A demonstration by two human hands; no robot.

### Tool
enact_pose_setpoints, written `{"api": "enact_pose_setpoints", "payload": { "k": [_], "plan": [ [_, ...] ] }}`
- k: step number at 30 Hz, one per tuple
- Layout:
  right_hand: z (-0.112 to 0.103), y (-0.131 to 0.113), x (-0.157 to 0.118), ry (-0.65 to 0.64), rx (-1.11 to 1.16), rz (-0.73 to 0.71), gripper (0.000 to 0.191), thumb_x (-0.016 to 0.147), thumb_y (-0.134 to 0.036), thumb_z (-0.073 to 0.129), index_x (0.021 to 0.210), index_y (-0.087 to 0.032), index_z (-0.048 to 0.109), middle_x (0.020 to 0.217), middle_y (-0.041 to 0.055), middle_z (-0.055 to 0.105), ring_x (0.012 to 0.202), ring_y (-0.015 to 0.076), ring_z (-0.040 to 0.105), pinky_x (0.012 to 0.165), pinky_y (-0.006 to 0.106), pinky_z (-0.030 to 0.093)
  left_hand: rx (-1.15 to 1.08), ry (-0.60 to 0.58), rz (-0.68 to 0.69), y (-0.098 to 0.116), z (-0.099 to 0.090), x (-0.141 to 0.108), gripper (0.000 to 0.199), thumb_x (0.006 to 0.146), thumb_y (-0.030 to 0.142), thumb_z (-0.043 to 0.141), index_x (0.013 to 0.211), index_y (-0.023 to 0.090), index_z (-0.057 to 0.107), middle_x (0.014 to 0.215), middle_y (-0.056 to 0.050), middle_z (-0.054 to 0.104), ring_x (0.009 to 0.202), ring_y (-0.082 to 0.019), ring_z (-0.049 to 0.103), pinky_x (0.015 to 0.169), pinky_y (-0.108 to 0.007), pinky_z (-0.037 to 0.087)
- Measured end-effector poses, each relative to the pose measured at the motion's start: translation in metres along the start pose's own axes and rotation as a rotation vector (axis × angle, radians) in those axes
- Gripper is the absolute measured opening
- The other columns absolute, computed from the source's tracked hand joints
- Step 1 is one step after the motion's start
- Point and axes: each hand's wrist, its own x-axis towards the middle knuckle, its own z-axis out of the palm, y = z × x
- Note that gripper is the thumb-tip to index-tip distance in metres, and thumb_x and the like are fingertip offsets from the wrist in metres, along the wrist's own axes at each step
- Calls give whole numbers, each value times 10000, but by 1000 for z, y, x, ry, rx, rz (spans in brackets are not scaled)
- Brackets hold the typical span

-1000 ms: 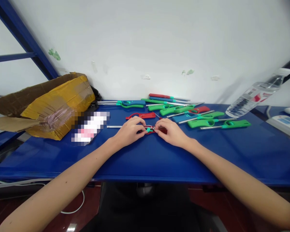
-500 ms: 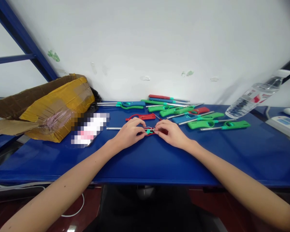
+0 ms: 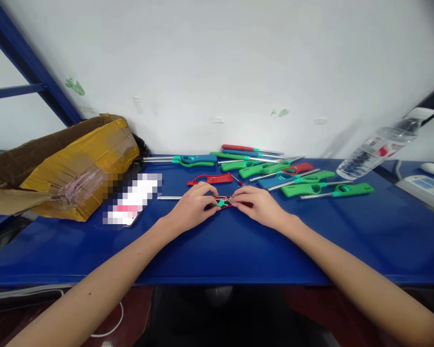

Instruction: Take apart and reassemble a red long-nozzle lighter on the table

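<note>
An opened red lighter (image 3: 223, 201) with a long metal tube lies on the blue table between my hands, its green trigger and wires exposed. My left hand (image 3: 193, 202) grips it near the trigger, the tube sticking out to the left past the fingers. At its right end, the fingers of my right hand (image 3: 255, 202) are pinched on the lighter; the exact part they hold is hidden. Just behind my hands rests a separate red casing half (image 3: 213, 179). A small screwdriver-like piece with a thin shaft and red end (image 3: 240, 182) lies behind my right fingers.
Several green, blue and red long lighters (image 3: 311, 189) are spread at the back right. A blue lighter (image 3: 197, 159) lies at the back. To the left are a phone (image 3: 133, 200) and a taped cardboard box (image 3: 83, 168). A water bottle (image 3: 378, 147) stands right, near a white device (image 3: 425, 193).
The view has tilted slightly, so the scene sits a little lower. Both hands stay at the opened lighter, with only small finger shifts; the right fingers look a little straighter.
</note>
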Motion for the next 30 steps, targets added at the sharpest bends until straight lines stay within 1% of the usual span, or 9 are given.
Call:
{"api": "enact_pose_setpoints", "payload": {
  "k": [4,9,14,18,21,26,30],
  "plan": [
    [1,0,-2,-13,-57,-22,220,944,-204,542,972,-231,758,1049,66,721,920,203,691,843,367,584,0,-12,-11,1,-3,0,144,924,209,590,855,168,709,1034,-92,633,988,-224,577,891,-410,514],
    [4,-2,-4,21,-82,-26,232,952,-214,530,978,-235,759,1039,70,723,901,201,688,826,369,590,10,-78,3,0,-9,1,174,939,174,547,923,185,720,1053,-90,635,1017,-226,578,907,-414,511],
    [7,-4,-3,57,-55,13,200,938,-213,553,931,-233,751,1004,63,725,886,206,686,807,366,588,27,-39,5,-1,-9,2,184,946,164,542,963,190,724,1021,-91,641,996,-223,582,877,-404,517],
    [7,-4,-3,58,-43,35,177,935,-213,562,938,-227,739,1001,63,727,892,210,682,817,374,583,9,-40,-26,-3,-6,1,176,949,193,557,972,197,732,1025,-87,637,1000,-222,582,889,-403,518],
    [8,-4,-3,58,-50,48,170,930,-205,565,946,-230,732,1009,61,728,899,215,682,824,382,579,10,-60,-55,-7,-7,-1,174,950,221,565,994,206,733,1064,-93,631,1030,-230,579,907,-414,518],
    [8,-5,-2,66,-43,50,187,940,-215,543,934,-222,730,989,66,724,879,209,679,798,370,581,33,-117,-54,-12,-18,-3,221,940,175,558,1076,230,723,1164,-105,613,1129,-262,547,961,-472,499],
    [5,-6,0,43,-26,47,198,944,-218,534,949,-227,732,989,64,721,871,199,679,784,351,580,48,-123,-32,-10,-19,-3,212,935,176,567,1086,217,712,1175,-110,604,1128,-263,547,967,-480,495]
  ]
}}
